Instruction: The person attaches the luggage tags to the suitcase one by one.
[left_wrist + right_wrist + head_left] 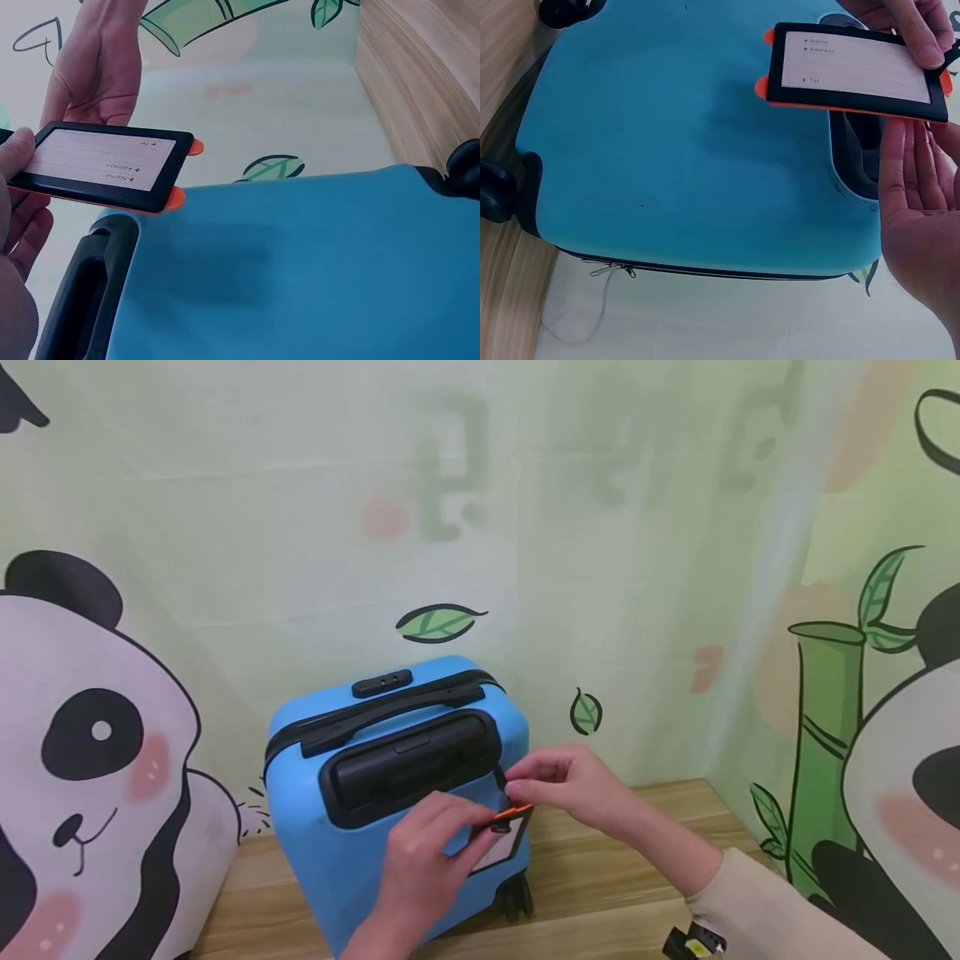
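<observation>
While your L hand (pixel 427 852) pinches a black-framed luggage tag (pixel 501 847) at its strap end, thumb on the front face, your R hand (pixel 573 785) has thumb & index together, pinching the black strap (pixel 501 777) just beside the R end of the telescopic-handle recess (pixel 412 768). Your other R fingers, per R-wrist view, lie side by side below the tag. You hold the tag off the shell, near the R edge of a blue hard-shell suitcase (pixel 315 860); its white card reads Name, Address & Tel, w/ orange tabs (pixel 761 86) protruding at the end away from the strap. Before you, the suitcase stands on a wood-grain surface (pixel 600 860), by its back edge, L of its back R corner; note carry handle (pixel 393 718), combo lock (pixel 382 683) & lower-R caster (pixel 517 893). Behind: panda-print backdrop (pixel 622 568).
</observation>
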{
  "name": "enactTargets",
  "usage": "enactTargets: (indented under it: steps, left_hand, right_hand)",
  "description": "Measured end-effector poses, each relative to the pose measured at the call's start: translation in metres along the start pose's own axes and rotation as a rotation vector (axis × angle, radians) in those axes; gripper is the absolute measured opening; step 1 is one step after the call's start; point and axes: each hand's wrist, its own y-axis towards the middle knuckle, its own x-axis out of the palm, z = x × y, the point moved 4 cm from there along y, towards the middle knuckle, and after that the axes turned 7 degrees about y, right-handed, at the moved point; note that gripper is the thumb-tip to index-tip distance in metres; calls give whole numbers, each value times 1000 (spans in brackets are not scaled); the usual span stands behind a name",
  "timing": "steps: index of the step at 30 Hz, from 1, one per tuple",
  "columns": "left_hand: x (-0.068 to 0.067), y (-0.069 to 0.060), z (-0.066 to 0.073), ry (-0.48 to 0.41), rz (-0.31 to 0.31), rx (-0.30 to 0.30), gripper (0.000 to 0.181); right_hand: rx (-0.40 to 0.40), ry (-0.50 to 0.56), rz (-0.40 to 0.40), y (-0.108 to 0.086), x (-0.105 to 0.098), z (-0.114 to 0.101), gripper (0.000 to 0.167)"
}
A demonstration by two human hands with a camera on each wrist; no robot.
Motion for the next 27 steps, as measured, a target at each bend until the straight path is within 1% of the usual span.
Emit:
enactTargets:
  steps: [3, 5, 6, 8, 12, 14, 16, 19, 23, 27]
  left_hand:
    - [-7, 3, -1, 5, -1, 1, 30]
    - [-14, 5, -3, -7, 6, 7, 27]
    - [-17, 6, -4, -12, 11, 9, 23]
    - [-25, 9, -6, -23, 21, 6, 16]
    - [-42, 18, -10, -16, 34, -14, 24]
    - [-49, 22, -12, 9, 36, -19, 20]
    - [-55, 26, -14, 31, 36, -25, 21]
    - [-61, 28, -17, 76, 38, -27, 31]
    - [-66, 29, -21, 103, 27, -55, 30]
    - [-67, 29, -25, 124, 14, -79, 27]
  right_hand:
    - [-24, 5, -11, 0, 2, -2, 24]
    - [-66, -22, -2, 1, 3, -5, 26]
    - [-100, -50, 7, 1, 3, -8, 27]
    - [-183, -128, 30, 2, 4, -15, 28]
    - [-362, -330, 80, 8, 7, -32, 35]
    - [-421, -404, 92, 13, 10, -42, 39]
    - [-450, -459, 105, 20, 13, -51, 44]
    - [-469, -514, 115, 33, 19, -62, 53]
    - [-472, -580, 111, 51, 25, -69, 66]
    - [-447, -639, 87, 66, 33, -72, 78]
